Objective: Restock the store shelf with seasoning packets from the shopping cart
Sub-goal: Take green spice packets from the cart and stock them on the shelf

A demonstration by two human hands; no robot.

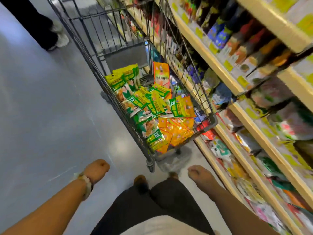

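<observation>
Head view: seasoning packets (157, 111) heaped in shopping cart (213, 121) at 12 o'clock, well apart from both hands. Left hand (96, 170) at 8 o'clock curled, holding nothing; right hand (200, 175) at 5 o'clock hanging loose, holding nothing. Store shelf (237, 109) at 3 o'clock.

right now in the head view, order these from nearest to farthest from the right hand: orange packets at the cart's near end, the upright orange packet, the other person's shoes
From the right hand:
1. Orange packets, at the near end of the cart, just ahead of the hand.
2. Upright orange packet, deeper in the cart by its shelf side.
3. Other person's shoes, far up the aisle, upper left.
</observation>
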